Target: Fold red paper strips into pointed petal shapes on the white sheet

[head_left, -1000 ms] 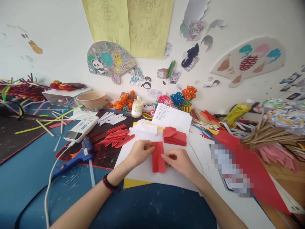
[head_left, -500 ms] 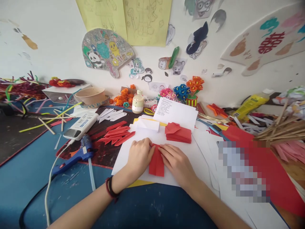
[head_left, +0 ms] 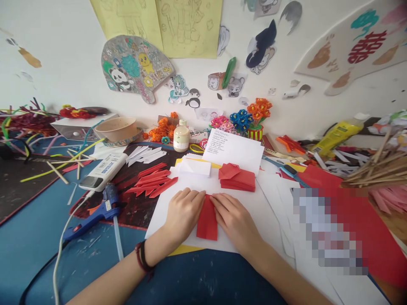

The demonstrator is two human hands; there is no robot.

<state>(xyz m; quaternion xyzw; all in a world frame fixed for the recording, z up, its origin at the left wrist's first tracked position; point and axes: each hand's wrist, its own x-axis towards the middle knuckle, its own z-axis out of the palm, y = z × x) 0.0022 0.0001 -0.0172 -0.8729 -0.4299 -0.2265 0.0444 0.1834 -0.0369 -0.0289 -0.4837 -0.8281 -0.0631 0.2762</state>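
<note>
A piece of red paper with a crease down its middle lies on white sheets in front of me. My left hand grips its far left edge, fingers curled in. From the other side, my right hand presses the far right edge with fingertips together. The fingers hide the paper's far end. Just beyond are a stack of red paper with a folded piece on top and a white folded paper. Several folded red strips lie to the left.
A blue glue gun, its cord and a white power strip occupy the left side. Behind stand a glue bottle, a bowl and a handwritten sheet. Wooden sticks and a yellow bottle are at right.
The view has shifted slightly. Both hands stay at the far end of the red paper, and the left fingers now lie a little flatter along its edge.
</note>
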